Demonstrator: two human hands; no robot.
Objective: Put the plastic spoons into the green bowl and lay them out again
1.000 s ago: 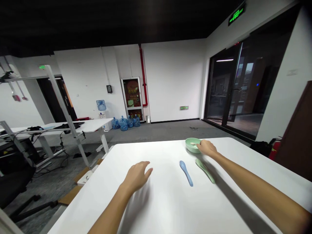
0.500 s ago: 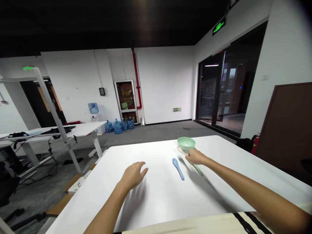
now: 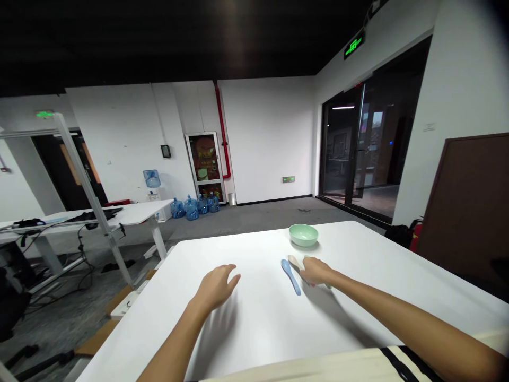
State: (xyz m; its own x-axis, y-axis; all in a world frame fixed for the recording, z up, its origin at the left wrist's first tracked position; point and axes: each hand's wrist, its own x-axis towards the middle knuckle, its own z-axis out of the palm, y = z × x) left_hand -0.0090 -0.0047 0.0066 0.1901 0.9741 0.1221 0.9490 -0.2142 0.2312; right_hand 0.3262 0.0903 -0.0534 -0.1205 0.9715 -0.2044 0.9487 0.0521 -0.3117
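Note:
My right hand [image 3: 316, 271] is closed on a beige spoon [image 3: 293, 260], whose bowl end points away from me, low over the table. Just left of it lies a blue spoon [image 3: 291, 277]. A green spoon [image 3: 328, 286] is mostly covered by my right hand; only small parts of it show. Beyond the hand stands a light green bowl [image 3: 303, 235], upright near the far table edge. Over the left part of the white table [image 3: 254, 329], my left hand [image 3: 218, 286] hovers with fingers apart and holds nothing.
Several blue water bottles [image 3: 191, 207] stand on the floor near the far wall. Another white table [image 3: 137, 212] is at the left, with a metal post [image 3: 85, 180] in front of it. A brown board [image 3: 469, 207] stands at the right.
My right hand has come down and nearer to me with the beige spoon, away from the bowl to beside the blue spoon. My left hand has hardly moved.

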